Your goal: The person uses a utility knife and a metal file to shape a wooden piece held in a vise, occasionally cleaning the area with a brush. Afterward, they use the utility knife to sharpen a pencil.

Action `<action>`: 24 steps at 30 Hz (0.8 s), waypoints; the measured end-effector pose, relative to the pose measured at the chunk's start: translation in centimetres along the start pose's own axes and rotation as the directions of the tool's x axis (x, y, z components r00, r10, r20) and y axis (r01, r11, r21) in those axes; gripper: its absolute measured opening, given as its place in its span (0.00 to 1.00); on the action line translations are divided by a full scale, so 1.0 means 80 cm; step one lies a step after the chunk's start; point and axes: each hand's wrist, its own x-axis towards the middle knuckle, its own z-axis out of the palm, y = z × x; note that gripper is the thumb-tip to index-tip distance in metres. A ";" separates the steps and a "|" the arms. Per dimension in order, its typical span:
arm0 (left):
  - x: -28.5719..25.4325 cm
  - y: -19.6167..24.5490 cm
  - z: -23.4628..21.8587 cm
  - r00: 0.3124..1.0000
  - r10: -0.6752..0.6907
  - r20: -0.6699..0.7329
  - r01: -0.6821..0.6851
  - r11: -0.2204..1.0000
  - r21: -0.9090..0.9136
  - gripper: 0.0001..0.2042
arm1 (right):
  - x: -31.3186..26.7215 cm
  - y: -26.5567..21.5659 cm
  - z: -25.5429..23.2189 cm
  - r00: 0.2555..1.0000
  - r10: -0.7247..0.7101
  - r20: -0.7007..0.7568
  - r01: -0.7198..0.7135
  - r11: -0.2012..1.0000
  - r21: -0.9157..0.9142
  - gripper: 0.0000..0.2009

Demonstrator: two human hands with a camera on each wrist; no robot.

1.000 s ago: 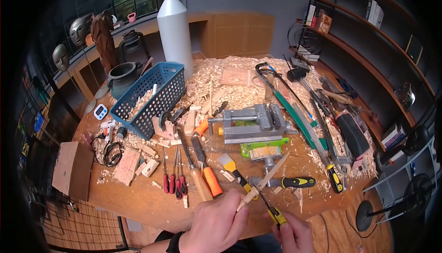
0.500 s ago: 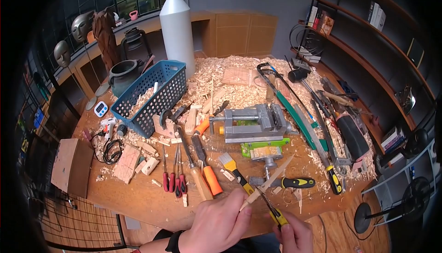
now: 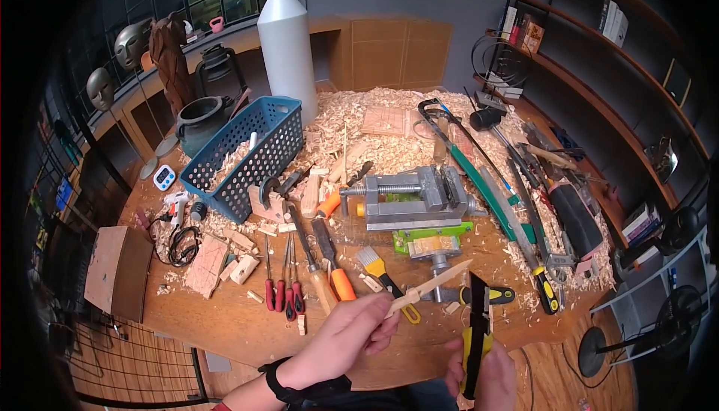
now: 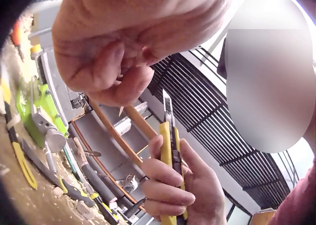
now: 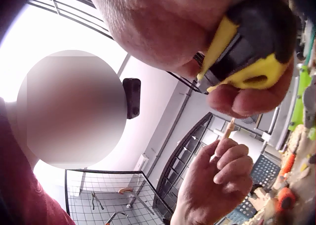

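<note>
My left hand (image 3: 346, 338) grips a pale wooden stick (image 3: 438, 282) whittled to a blade-like point, which slants up to the right over the bench. Most of its lower end is hidden in the fist. To the right, my right hand (image 3: 494, 375) holds a yellow-and-black utility knife (image 3: 473, 351), standing nearly upright and apart from the wood. Its extended blade (image 4: 168, 104) shows clearly in the left wrist view. Seen from the right wrist, the knife's handle (image 5: 252, 74) fills the palm, and the left hand (image 5: 217, 180) is beyond it.
Behind the hands lie a yellow brush (image 3: 372, 263), a black-and-yellow handled tool (image 3: 498, 294), chisels and red-handled tools (image 3: 278, 296). Further back stand a metal vise (image 3: 416, 201) and a blue basket (image 3: 258, 153). Wood shavings (image 3: 337, 123) cover the bench's far part.
The utility knife has come off the wooden stick, moved right and turned upright in my right hand. My left hand has rolled, and the stick's tip sits slightly lower.
</note>
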 end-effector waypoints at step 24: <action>-0.028 -0.051 0.015 0.955 -0.143 0.261 0.234 0.902 -0.362 0.22 | 0.033 0.027 0.047 0.922 -0.193 -0.337 0.230 0.971 0.073 0.13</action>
